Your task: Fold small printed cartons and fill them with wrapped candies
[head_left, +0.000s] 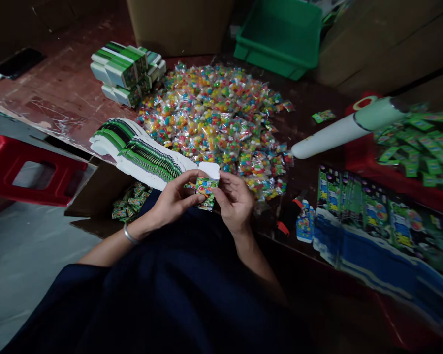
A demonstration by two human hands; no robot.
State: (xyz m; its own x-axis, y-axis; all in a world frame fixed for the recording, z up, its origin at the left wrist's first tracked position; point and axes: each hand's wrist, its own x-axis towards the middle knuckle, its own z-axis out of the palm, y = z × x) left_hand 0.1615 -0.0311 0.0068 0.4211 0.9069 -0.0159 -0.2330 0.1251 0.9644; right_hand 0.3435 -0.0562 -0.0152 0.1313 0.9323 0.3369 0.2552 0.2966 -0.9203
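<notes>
A small green candy box is held upright between both hands, its white top flap standing up. My left hand grips the box's left side, with the thumb across its front; a bit of colourful candy shows beside those fingers. My right hand closes on the right edge, thumb on the front. Just beyond the hands lies a heap of clear bags of coloured candies. A fanned row of flat, folded green-and-white cartons stretches to the left of the heap.
Bundled cartons stack at the back left, near a phone. A green bin stands behind. At right are a white tube, a red tray and printed pouches. An open cardboard box holds filled packs below left.
</notes>
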